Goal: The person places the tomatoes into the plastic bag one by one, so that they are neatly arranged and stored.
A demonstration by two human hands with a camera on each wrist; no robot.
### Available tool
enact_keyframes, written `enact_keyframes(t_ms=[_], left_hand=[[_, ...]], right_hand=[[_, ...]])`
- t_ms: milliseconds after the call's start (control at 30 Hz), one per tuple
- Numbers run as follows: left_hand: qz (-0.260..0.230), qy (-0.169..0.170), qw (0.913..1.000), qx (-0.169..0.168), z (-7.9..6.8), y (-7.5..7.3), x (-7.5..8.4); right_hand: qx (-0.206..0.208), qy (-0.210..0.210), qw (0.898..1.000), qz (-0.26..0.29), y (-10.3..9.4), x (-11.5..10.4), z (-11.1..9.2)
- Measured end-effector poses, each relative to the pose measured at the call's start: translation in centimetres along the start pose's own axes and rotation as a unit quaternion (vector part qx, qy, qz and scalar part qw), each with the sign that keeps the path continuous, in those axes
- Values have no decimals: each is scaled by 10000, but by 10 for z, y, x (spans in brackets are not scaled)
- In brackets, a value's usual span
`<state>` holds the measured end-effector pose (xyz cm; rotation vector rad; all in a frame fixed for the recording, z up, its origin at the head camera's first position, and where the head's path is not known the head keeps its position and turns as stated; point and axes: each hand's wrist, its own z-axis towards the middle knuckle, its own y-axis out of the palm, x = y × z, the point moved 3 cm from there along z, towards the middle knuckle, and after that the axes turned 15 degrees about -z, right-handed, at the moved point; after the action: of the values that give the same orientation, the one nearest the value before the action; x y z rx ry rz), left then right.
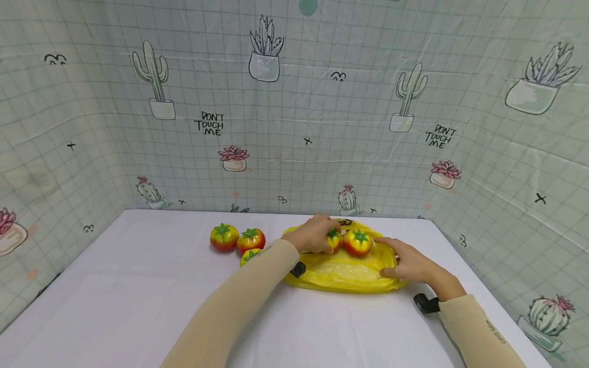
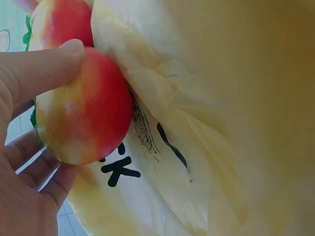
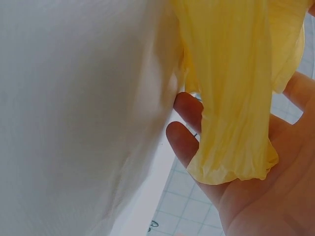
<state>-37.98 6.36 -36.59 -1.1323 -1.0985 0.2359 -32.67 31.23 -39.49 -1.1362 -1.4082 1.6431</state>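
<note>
My left hand (image 1: 316, 235) grips a red-and-yellow tomato (image 2: 93, 113) with a green calyx, thumb on one side and fingers round the other. It is over the yellow plastic bag (image 1: 340, 273), which lies flat with dark printing. A second tomato (image 1: 358, 243) sits on the bag just right of the held one. At the bag's right end my right hand (image 1: 409, 259) has its fingers spread and touches the plastic. In the right wrist view, a gathered strip of the bag (image 3: 236, 123) hangs across the palm and hides part of the fingers.
Left of the bag, two tomatoes (image 1: 224, 237) (image 1: 251, 240) stand on the white table (image 1: 138, 286). A third tomato (image 1: 250, 254) is partly hidden behind the left sleeve. A cactus-print cloth (image 1: 285, 128) encloses the table's back and sides.
</note>
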Motion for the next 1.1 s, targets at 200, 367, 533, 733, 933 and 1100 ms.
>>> enact_keyframes(t_ms=[200,367,533,733,933,1100], left_hand=[[118,-89,9999,-64,2,1,2],[184,-94,9998,-46,1,1,3],[143,-111,9998,-37,1,0,3],[46,-76,10000,44,-1,-5,5],[64,-40,9999,155,-7,-14,6],[-60,12,9998,183,-14,-19,9]], right_hand=[[23,-21,10000,37,1,0,0],[53,-48,10000,33,1,0,0],[20,20,10000,83,1,0,0],[-17,72,9999,73,1,2,0],[56,-6,9999,90,0,2,2],[74,-26,9999,88,2,2,0]])
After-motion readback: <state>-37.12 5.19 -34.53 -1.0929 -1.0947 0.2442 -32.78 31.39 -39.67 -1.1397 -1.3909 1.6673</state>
